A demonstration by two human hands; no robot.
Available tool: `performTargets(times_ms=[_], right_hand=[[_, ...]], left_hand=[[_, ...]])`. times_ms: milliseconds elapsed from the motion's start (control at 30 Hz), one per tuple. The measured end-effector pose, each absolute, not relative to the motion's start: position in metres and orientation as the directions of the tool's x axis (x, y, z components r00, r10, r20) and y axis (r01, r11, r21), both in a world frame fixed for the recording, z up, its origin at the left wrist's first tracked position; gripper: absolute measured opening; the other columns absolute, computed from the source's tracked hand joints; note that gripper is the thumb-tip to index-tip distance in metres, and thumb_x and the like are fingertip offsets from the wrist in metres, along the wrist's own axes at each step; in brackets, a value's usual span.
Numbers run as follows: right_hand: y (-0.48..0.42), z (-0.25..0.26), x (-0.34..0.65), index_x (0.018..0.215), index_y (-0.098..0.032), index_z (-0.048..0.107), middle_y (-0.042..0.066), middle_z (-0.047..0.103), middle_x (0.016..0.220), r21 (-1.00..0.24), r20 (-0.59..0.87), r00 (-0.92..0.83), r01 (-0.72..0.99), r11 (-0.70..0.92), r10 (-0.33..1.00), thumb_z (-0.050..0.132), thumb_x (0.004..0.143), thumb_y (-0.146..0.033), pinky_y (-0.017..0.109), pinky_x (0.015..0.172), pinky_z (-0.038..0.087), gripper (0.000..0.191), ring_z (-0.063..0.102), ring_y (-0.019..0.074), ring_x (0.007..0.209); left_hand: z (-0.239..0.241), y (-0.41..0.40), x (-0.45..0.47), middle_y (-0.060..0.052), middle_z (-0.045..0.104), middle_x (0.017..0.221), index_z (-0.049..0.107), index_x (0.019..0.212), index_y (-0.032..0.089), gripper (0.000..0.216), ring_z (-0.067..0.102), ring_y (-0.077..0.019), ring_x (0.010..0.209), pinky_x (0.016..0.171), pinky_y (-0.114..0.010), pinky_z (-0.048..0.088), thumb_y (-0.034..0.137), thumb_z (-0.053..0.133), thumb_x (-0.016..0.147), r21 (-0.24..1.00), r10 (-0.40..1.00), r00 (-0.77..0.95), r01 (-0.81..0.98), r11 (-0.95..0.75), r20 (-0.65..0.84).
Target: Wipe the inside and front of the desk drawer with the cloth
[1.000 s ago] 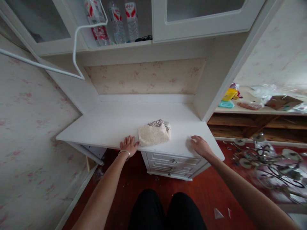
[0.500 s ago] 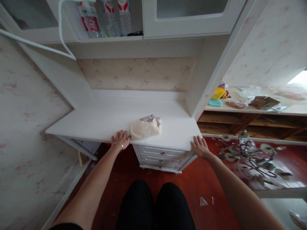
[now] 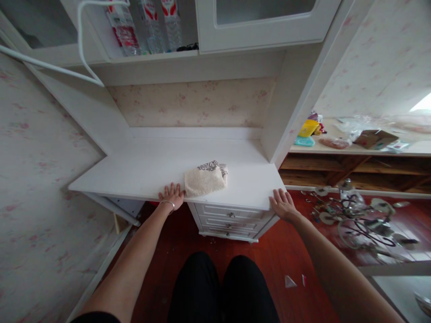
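Observation:
A white desk [image 3: 151,157] with a hutch above it stands in front of me. My left hand [image 3: 173,196] rests flat on its front edge, fingers spread, with a bracelet at the wrist. Just right of that hand lies a folded beige cloth [image 3: 204,181] with a dark brown pattern; the fingertips come close to it, and I cannot tell whether they touch. On the right front corner of the desktop lies my right hand [image 3: 282,203], fingers stretched out and holding nothing. Below the desktop between my hands is a white drawer unit [image 3: 230,220] with small knobs.
Plastic bottles [image 3: 153,29] stand in the upper cabinet. A white hanger-like frame [image 3: 81,45] juts in at upper left. On the right, a low shelf [image 3: 319,163] carries bags and a cardboard box [image 3: 375,139]; a chandelier [image 3: 367,220] lies on the red floor [image 3: 269,273].
The whole view has shifted slightly, so most things appear a little further right. Both hands stay on the desk edge, and the cloth keeps its place on the desktop.

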State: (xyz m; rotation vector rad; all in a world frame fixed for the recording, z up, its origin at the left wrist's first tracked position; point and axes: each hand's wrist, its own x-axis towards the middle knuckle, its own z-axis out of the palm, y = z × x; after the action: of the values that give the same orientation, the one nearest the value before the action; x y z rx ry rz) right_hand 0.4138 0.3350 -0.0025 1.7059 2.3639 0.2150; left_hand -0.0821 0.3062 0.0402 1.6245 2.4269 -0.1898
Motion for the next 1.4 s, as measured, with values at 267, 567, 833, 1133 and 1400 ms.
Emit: performTargets(times_ms=[267,567,833,1133,1400], right_hand=[[0.338,-0.009,0.415,0.131,-0.015,0.049,0.016,0.028,0.149,0.207,-0.067,-0.296,0.930,0.303,0.953,0.030,0.088,-0.017,0.055,0.110,0.009,0.047,0.016,0.0314,0.139],[0.339,-0.013,0.416,0.129,-0.020,0.049,0.013,0.030,0.148,0.187,-0.043,-0.287,0.939,0.290,0.957,0.036,0.084,-0.020,0.059,0.109,0.007,0.046,0.017,0.0308,0.139],[0.337,-0.004,0.412,0.135,-0.026,0.039,0.011,0.028,0.150,0.147,-0.029,-0.320,0.936,0.321,0.947,0.044,0.082,-0.027,0.061,0.107,0.009,0.053,0.022,0.0317,0.137],[0.336,-0.001,0.409,0.135,-0.026,0.039,0.011,0.026,0.151,0.111,-0.041,-0.306,0.945,0.308,0.951,0.045,0.081,-0.029,0.061,0.108,0.010,0.055,0.021,0.0324,0.137],[0.336,-0.002,0.410,0.134,-0.028,0.041,0.007,0.026,0.151,0.118,-0.080,-0.263,0.955,0.271,0.961,0.043,0.082,-0.027,0.059,0.109,0.009,0.052,0.018,0.0306,0.138]], left_hand=[[0.038,0.306,-0.085,0.000,-0.003,0.155,0.010,0.148,0.028,0.073,0.000,-0.0326,0.140,0.108,-0.063,0.010,0.062,0.003,0.084,0.020,0.902,-0.358,0.927,0.374,-0.241],[0.040,0.305,-0.084,-0.001,-0.003,0.155,0.011,0.148,0.026,0.072,0.002,-0.0332,0.140,0.107,-0.063,0.011,0.060,0.004,0.085,0.018,0.904,-0.354,0.929,0.369,-0.242],[0.041,0.304,-0.084,-0.002,-0.005,0.155,0.010,0.148,0.026,0.074,0.000,-0.0328,0.140,0.107,-0.064,0.009,0.063,0.002,0.084,0.027,0.905,-0.340,0.933,0.359,-0.255],[0.044,0.303,-0.084,-0.001,-0.004,0.155,0.010,0.148,0.026,0.073,-0.001,-0.0314,0.141,0.108,-0.062,0.009,0.062,0.003,0.085,0.028,0.905,-0.339,0.933,0.358,-0.258],[0.039,0.304,-0.086,-0.001,-0.004,0.155,0.010,0.148,0.026,0.073,-0.001,-0.0315,0.140,0.108,-0.062,0.009,0.061,0.004,0.085,0.050,0.909,-0.335,0.933,0.357,-0.246]])
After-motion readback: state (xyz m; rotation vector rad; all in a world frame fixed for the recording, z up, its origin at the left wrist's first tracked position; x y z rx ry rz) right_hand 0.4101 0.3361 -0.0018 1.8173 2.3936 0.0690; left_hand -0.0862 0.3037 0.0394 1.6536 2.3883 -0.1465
